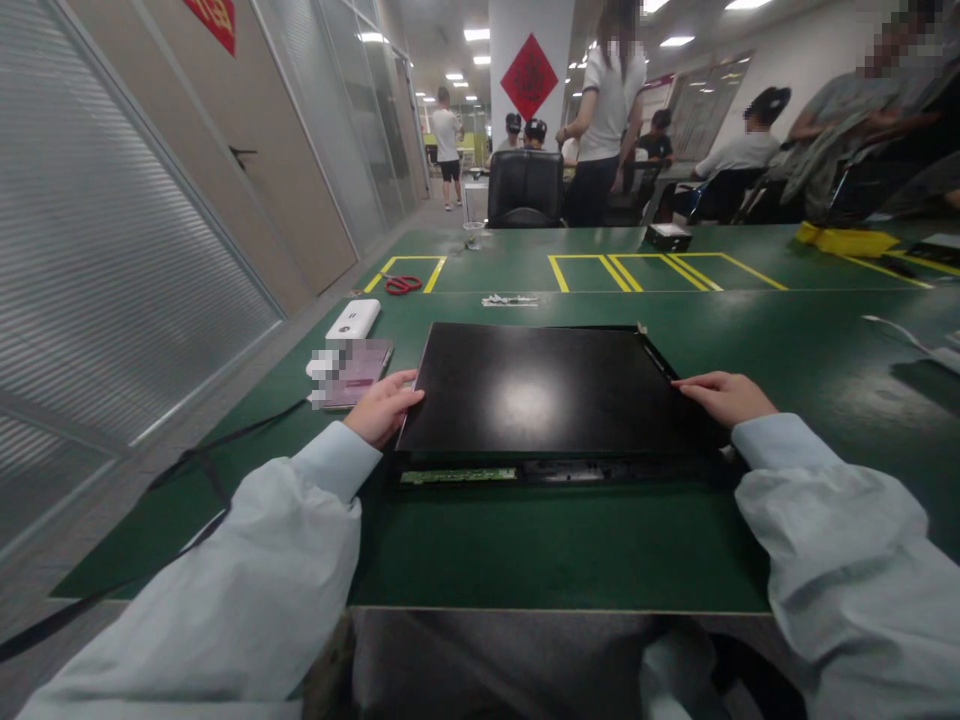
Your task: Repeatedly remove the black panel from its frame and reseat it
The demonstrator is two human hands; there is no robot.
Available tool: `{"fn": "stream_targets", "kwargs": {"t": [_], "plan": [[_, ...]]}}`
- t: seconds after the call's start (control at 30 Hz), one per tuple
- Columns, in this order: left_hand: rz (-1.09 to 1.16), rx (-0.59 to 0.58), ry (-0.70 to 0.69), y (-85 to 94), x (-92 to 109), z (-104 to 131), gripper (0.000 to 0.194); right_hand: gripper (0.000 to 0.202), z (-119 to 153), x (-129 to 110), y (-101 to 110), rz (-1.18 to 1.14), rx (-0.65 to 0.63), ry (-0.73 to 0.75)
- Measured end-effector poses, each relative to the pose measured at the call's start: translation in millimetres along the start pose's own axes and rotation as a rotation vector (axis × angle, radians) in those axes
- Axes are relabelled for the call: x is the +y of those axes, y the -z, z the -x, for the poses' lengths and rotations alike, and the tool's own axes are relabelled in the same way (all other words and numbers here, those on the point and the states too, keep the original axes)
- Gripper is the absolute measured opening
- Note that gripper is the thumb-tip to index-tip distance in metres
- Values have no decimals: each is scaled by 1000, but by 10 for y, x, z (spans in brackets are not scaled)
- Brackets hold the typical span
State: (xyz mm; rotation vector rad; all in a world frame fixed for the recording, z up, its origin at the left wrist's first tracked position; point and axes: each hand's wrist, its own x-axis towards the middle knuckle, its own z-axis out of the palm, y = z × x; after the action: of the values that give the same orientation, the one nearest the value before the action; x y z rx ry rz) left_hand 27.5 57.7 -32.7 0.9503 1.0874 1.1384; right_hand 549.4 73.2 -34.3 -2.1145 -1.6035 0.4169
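Note:
A flat black display panel [525,390] lies over a black frame [600,470], offset so that the frame shows along the near and right sides. A green circuit board strip [457,476] is exposed at the near left of the frame. My left hand [384,405] is closed on the panel's left edge, thumb on top. At the right edge my right hand [724,397] is closed in a pinch, its fingertips by the panel and the frame's side rail. Whether those fingers also touch the frame, I cannot tell. The undersides of both parts are hidden.
Left of the panel lie a white power bank [354,319], a pinkish booklet [360,375] and a black strap [247,425]. Red scissors [403,285], small white pieces [510,300] and a black box [667,237] sit farther back. A white cable [911,340] is at right.

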Motion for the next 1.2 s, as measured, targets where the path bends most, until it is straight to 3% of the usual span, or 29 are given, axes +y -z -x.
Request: {"fn": "stream_targets", "kwargs": {"t": [0.33,0.5,0.6,0.73,0.93,1.2], "plan": [[-52,12,-10,-24,27,48,54,12,65,-104,33,-19,-2,-32],[-107,37,-86,-2,-22,24,62,14,78,-134,37,-19,-16,-50],[-245,51,-210,65,-42,-21,67,15,69,-130,32,-25,-11,-50],[-591,89,-383,210,-45,-100,70,15,59,-114,23,-29,2,-49],[-862,63,-382,350,-103,-188,72,16,89,-153,38,-47,14,-48],[-1027,56,-370,363,-128,-192,62,16,129,-229,48,-123,-9,-131]]}}
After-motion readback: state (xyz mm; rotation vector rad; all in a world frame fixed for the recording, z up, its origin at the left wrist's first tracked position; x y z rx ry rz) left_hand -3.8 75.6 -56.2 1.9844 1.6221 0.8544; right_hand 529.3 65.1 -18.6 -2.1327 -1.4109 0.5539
